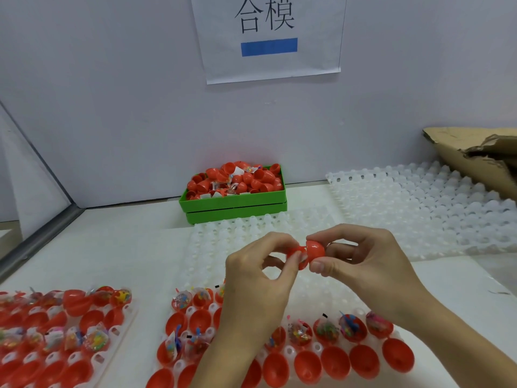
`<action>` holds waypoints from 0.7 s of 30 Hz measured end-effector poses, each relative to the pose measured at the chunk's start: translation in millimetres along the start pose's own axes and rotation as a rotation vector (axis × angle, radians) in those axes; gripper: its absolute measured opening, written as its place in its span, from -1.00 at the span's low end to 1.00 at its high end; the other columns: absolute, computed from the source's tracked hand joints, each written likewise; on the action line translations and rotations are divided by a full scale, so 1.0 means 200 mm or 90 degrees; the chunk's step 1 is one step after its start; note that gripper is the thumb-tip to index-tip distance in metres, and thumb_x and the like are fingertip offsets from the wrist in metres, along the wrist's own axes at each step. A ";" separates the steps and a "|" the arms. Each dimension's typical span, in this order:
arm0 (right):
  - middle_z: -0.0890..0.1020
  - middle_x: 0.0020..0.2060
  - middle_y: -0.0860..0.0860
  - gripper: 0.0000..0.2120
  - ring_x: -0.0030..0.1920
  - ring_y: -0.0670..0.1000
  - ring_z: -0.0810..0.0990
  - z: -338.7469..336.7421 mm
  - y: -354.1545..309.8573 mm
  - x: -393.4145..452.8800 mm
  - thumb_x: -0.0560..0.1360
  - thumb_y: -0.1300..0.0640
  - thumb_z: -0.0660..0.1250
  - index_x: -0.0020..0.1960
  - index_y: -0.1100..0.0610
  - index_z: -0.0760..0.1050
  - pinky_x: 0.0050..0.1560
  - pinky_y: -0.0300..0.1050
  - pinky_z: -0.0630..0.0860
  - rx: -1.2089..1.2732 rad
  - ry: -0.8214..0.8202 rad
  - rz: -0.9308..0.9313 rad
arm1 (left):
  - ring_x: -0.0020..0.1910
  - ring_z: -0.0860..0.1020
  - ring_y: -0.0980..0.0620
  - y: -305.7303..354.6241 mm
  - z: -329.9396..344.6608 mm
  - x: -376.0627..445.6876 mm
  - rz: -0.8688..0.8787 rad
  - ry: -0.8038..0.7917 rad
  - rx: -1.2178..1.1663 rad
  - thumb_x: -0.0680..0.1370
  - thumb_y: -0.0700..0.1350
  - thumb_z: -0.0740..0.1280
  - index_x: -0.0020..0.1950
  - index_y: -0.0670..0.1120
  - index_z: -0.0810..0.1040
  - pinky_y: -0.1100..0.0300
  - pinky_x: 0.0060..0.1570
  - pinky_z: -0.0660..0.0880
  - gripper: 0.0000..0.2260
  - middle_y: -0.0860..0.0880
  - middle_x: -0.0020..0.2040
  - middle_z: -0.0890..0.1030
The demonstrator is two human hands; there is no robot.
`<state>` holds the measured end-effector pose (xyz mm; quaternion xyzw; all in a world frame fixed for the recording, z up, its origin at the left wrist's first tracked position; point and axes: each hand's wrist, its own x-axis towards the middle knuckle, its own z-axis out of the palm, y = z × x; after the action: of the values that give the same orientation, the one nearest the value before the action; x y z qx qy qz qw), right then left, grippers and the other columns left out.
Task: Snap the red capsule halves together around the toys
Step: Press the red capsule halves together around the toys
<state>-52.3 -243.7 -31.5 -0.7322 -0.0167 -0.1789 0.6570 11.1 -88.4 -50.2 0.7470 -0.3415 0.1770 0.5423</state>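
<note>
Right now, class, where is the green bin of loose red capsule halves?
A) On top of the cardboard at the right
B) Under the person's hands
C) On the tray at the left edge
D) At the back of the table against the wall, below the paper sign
D: the green bin sits at the far edge of the table against the wall, beneath the paper sign, well beyond both hands.

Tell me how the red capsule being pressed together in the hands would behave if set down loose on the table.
The red capsule looks rounded and glossy, so it would probably roll and could slip from a light pinch. Fingertips of the left hand and the right hand carry it easily, so it seems light. Its thin shell likely flexes a little.
</note>
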 end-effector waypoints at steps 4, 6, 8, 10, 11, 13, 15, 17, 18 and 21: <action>0.73 -0.28 0.09 -0.73 -0.23 0.01 0.73 0.01 0.00 0.00 0.20 0.12 0.55 -0.10 0.07 0.69 -0.18 -0.30 0.58 0.012 0.013 -0.002 | -0.10 0.65 0.06 0.01 -0.01 0.01 -0.010 -0.002 -0.030 0.47 -0.19 0.46 -0.06 0.02 0.72 0.22 -0.20 0.59 -0.87 0.16 -0.14 0.68; 0.73 -0.27 0.07 -0.73 -0.23 0.01 0.73 0.01 0.00 0.00 0.22 0.11 0.55 -0.08 0.07 0.68 -0.17 -0.30 0.59 0.002 0.034 -0.008 | -0.03 0.65 0.06 0.02 -0.01 0.01 -0.014 -0.028 -0.053 0.47 -0.14 0.44 0.01 0.08 0.71 0.25 -0.16 0.58 -0.83 0.17 -0.08 0.69; 0.73 -0.26 0.06 -0.74 -0.23 0.03 0.72 0.00 0.00 0.00 0.22 0.10 0.55 -0.10 0.05 0.69 -0.15 -0.27 0.60 0.002 0.056 -0.012 | 0.03 0.64 0.07 0.02 -0.01 0.00 -0.020 -0.050 -0.067 0.46 -0.14 0.46 0.10 0.12 0.68 0.28 -0.11 0.58 -0.75 0.17 -0.01 0.68; 0.74 -0.24 0.05 -0.77 -0.22 0.04 0.72 0.00 0.00 0.00 0.22 0.10 0.54 -0.12 0.02 0.69 -0.15 -0.26 0.61 0.006 0.065 -0.014 | 0.04 0.64 0.04 0.02 -0.01 0.00 -0.054 -0.046 -0.103 0.45 -0.18 0.52 0.19 0.09 0.64 0.27 -0.07 0.59 -0.66 0.12 0.01 0.68; 0.74 -0.23 0.05 -0.77 -0.22 0.04 0.72 -0.01 0.00 0.00 0.22 0.10 0.54 -0.12 0.01 0.69 -0.15 -0.26 0.61 0.008 0.062 -0.014 | 0.04 0.64 0.04 0.02 -0.01 0.00 -0.079 -0.036 -0.129 0.44 -0.18 0.53 0.22 0.07 0.63 0.28 -0.07 0.58 -0.62 0.10 -0.01 0.69; 0.74 -0.22 0.06 -0.75 -0.21 0.05 0.72 -0.01 -0.01 0.00 0.21 0.08 0.54 -0.10 0.00 0.70 -0.15 -0.26 0.60 0.016 0.044 -0.009 | 0.04 0.64 0.07 0.03 -0.01 0.01 -0.106 -0.025 -0.156 0.41 -0.11 0.52 0.16 0.07 0.65 0.32 -0.06 0.56 -0.67 0.11 -0.03 0.70; 0.74 -0.21 0.08 -0.74 -0.19 0.09 0.72 -0.01 -0.01 0.00 0.23 0.11 0.54 -0.09 -0.01 0.70 -0.14 -0.24 0.61 0.021 0.024 -0.004 | 0.04 0.64 0.07 0.03 -0.01 0.01 -0.114 -0.038 -0.182 0.45 -0.12 0.49 0.05 0.10 0.69 0.31 -0.03 0.56 -0.79 0.12 -0.02 0.70; 0.74 -0.19 0.09 -0.75 -0.18 0.10 0.72 -0.01 -0.02 0.00 0.24 0.14 0.54 -0.08 -0.01 0.70 -0.12 -0.20 0.63 0.015 0.013 -0.005 | 0.07 0.63 0.03 0.04 -0.01 0.01 -0.128 -0.060 -0.211 0.49 -0.17 0.47 0.03 0.10 0.69 0.24 -0.02 0.60 -0.81 0.08 0.00 0.69; 0.74 -0.19 0.09 -0.75 -0.18 0.10 0.72 -0.01 -0.02 0.00 0.25 0.15 0.54 -0.08 -0.01 0.70 -0.11 -0.19 0.64 0.013 0.011 -0.006 | 0.09 0.63 0.00 0.03 -0.01 0.01 -0.130 -0.073 -0.214 0.51 -0.17 0.46 0.04 0.10 0.68 0.20 -0.01 0.61 -0.81 0.06 0.01 0.68; 0.74 -0.20 0.07 -0.75 -0.18 0.07 0.73 -0.01 -0.01 0.00 0.24 0.14 0.54 -0.08 0.00 0.70 -0.11 -0.21 0.62 0.014 0.009 -0.004 | 0.12 0.61 0.01 0.04 -0.01 0.01 -0.117 -0.092 -0.199 0.50 -0.16 0.42 0.07 0.07 0.66 0.22 -0.02 0.61 -0.80 0.06 0.03 0.66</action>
<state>-53.8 -244.6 -29.0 -0.7236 -0.0163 -0.1860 0.6645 7.3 -87.5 -43.6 0.6927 -0.3331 0.0173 0.6395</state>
